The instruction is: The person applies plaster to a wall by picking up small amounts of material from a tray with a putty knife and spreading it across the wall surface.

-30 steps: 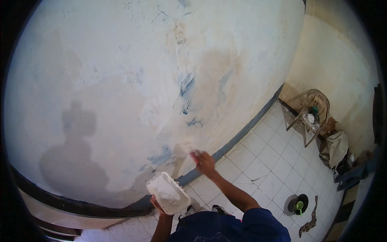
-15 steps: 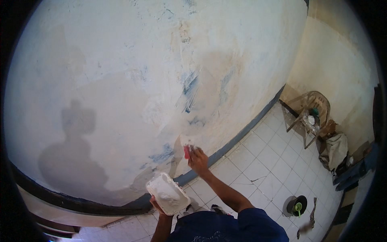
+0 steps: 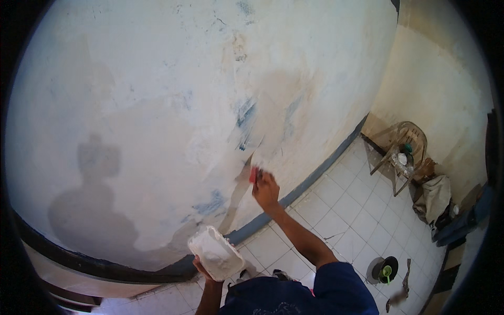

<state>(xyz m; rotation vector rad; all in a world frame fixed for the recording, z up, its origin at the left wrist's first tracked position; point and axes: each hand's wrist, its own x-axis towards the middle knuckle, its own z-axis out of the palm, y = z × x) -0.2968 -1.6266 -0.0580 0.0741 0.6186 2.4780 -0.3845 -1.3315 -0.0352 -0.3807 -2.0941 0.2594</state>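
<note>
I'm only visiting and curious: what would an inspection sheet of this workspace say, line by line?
Surface: pale wall, uneven, with blue patches.
Job's things: whitish tub containing white paste; red tool, close to the wall, contact unclear.
Clutter: chair with things on its seat; crumpled beige cloth beside it; dark bucket with a green item inside; dark strip on the floor.
Grips: left grip holds the tub; right grip holds the red tool.
Cables: nothing seen.
Surroundings: white tiled floor; grey-blue band along the wall's foot.
</note>
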